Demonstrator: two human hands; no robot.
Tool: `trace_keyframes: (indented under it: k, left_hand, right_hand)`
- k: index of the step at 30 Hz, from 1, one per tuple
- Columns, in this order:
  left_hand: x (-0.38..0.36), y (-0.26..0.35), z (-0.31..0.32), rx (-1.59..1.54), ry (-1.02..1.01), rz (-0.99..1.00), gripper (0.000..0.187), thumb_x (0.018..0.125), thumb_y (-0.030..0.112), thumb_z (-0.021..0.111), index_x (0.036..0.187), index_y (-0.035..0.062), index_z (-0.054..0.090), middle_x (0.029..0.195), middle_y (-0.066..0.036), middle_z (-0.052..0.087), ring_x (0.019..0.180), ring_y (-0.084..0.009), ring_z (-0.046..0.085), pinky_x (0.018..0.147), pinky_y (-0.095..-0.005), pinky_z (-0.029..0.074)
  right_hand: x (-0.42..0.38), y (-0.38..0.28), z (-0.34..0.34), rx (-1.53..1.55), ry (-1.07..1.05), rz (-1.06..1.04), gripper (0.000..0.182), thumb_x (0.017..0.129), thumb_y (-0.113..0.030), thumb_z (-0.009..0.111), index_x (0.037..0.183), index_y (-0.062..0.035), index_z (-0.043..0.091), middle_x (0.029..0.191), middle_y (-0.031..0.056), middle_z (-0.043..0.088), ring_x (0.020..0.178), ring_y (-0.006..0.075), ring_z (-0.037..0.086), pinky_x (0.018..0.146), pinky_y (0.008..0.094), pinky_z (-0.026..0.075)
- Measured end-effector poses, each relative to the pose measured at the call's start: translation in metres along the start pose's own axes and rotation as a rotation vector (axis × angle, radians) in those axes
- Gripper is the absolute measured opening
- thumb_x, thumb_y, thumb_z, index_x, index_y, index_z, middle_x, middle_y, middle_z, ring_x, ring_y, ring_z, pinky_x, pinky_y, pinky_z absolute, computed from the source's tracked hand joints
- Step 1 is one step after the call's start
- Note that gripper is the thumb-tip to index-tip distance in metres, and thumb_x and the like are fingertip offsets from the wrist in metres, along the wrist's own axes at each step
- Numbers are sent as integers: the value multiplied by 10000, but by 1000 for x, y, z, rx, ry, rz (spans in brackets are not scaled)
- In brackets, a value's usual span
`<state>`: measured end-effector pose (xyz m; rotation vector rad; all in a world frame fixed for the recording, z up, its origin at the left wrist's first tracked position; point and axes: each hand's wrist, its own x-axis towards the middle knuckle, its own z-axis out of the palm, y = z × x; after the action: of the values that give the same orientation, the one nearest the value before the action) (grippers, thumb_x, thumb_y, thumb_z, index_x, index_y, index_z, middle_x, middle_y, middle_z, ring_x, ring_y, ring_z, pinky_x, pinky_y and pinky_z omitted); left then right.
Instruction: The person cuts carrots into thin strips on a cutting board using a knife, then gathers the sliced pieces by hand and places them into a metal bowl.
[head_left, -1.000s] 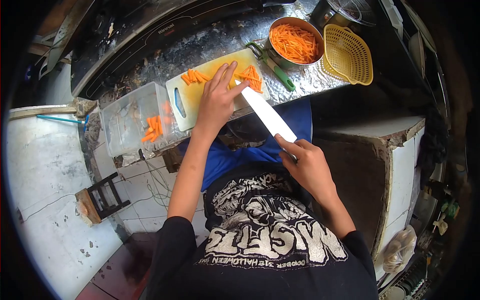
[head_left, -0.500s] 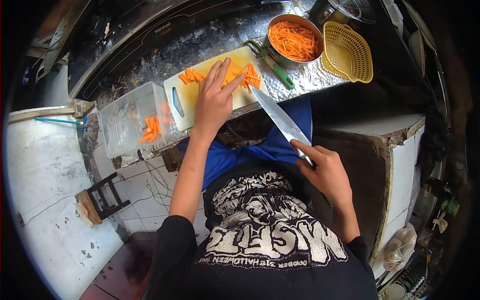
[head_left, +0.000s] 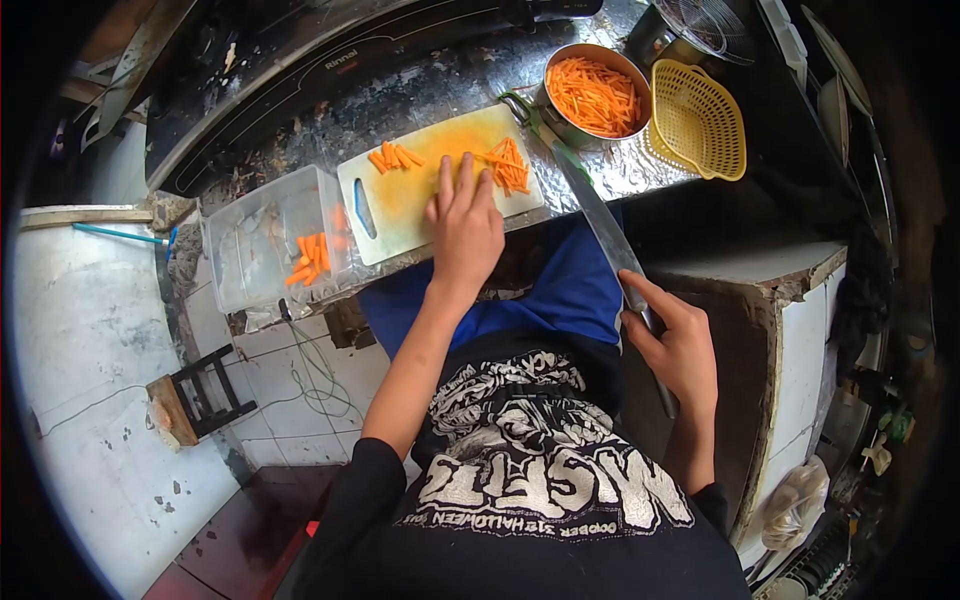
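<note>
My left hand point(head_left: 467, 228) lies over the front edge of the cutting board point(head_left: 400, 225), fingers stretched out and their tips on its yellow-stained surface. Just right of those fingertips is a pile of thin carrot strips point(head_left: 509, 166). Thicker carrot sticks point(head_left: 394, 157) lie on the board's left part. A large kitchen knife point(head_left: 603, 228) is gripped in my right hand point(head_left: 676, 345), off the board's right side. Its blade points up toward the green-handled peeler point(head_left: 543, 132) and covers part of it.
Behind the board, a metal pot point(head_left: 572, 130) is full of carrot strips, beside a yellow plastic basket point(head_left: 735, 140). A clear plastic container point(head_left: 235, 275) with carrot pieces point(head_left: 310, 257) stands left. The counter's front edge is foil-covered. A stove point(head_left: 400, 40) runs along the back.
My left hand has drawn back from the far part of the board toward its front edge. The knife has moved right, away from the carrot strips.
</note>
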<state>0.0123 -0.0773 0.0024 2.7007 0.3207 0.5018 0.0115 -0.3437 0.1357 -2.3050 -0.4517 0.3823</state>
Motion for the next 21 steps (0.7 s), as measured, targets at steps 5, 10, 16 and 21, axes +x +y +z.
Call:
trace_keyframes:
  k: [5, 10, 16, 21]
  left_hand:
    - [7, -11, -10, -101, 64, 10, 355, 882, 80, 590, 1214, 28, 702, 1485, -198, 503, 1440, -408, 368, 1089, -558, 351]
    - [32, -49, -39, 194, 77, -225, 398, 908, 254, 687, 1262, 73, 693, 1557, -157, 428, 1470, -393, 307, 1138, -543, 301]
    - [46, -75, -43, 238, -33, -128, 418, 879, 302, 733, 1209, 47, 717, 1565, -155, 418, 1480, -376, 291, 1116, -528, 310]
    - [47, -80, -38, 235, 31, 47, 253, 888, 184, 706, 1091, 37, 747, 1454, -137, 548, 1434, -336, 386, 1078, -480, 346]
  right_hand:
    - [1, 0, 4, 16, -22, -4, 468, 843, -65, 729, 1299, -156, 675, 737, 141, 612, 568, 230, 518, 578, 355, 441]
    - [2, 0, 4, 54, -22, 27, 466, 841, -61, 728, 1298, -141, 674, 775, 153, 650, 582, 223, 536, 595, 346, 457]
    - [5, 0, 5, 47, -32, 19, 461, 841, -63, 726, 1292, -141, 674, 773, 160, 644, 600, 245, 549, 610, 351, 463]
    - [5, -4, 2, 33, -48, 50, 456, 844, -69, 725, 1291, -143, 672, 752, 158, 624, 600, 253, 540, 611, 360, 458]
